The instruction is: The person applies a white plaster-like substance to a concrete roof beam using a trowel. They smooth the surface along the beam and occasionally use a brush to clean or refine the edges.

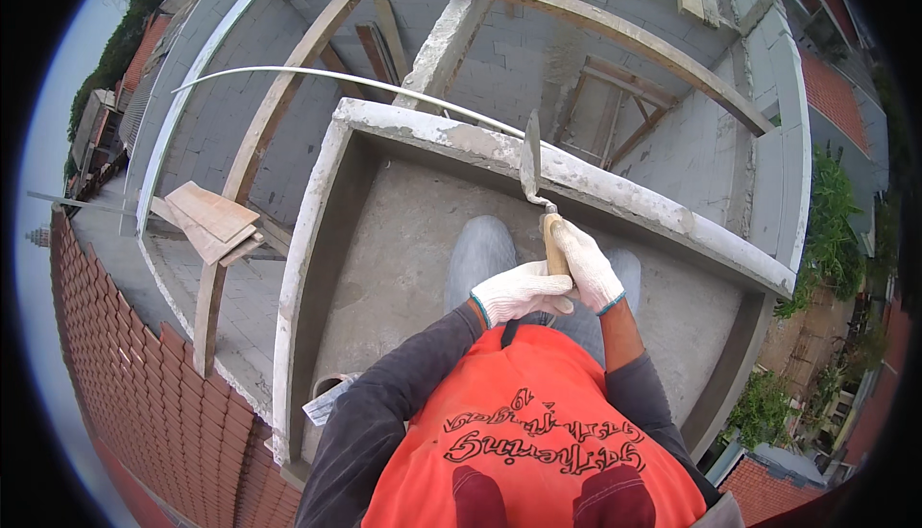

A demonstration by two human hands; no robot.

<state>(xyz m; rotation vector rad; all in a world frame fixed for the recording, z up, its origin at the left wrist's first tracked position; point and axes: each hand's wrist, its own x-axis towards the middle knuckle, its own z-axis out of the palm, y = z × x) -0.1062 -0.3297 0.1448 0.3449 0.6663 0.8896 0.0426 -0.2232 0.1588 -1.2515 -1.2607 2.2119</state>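
Observation:
My right hand [588, 264], in a white knit glove, is closed round the wooden handle of a trowel [529, 158]. The metal blade stands up and away from me, seen nearly edge-on, in front of the rough top of the low wall. Close beside it is my left hand [523, 294], gloved the same way. Its fingers are pressed together at the lower end of the handle, against the right hand; whether they grip anything is hidden.
A low wall [317, 192] with a rough pale top encloses the grey cement floor [403, 230] around my legs. Beyond are block walls, wooden beams [279, 110] and a thin white pipe [336, 74]. Boards [209, 221] lie at left, above roof tiles [144, 384]; plants [834, 221] grow at right.

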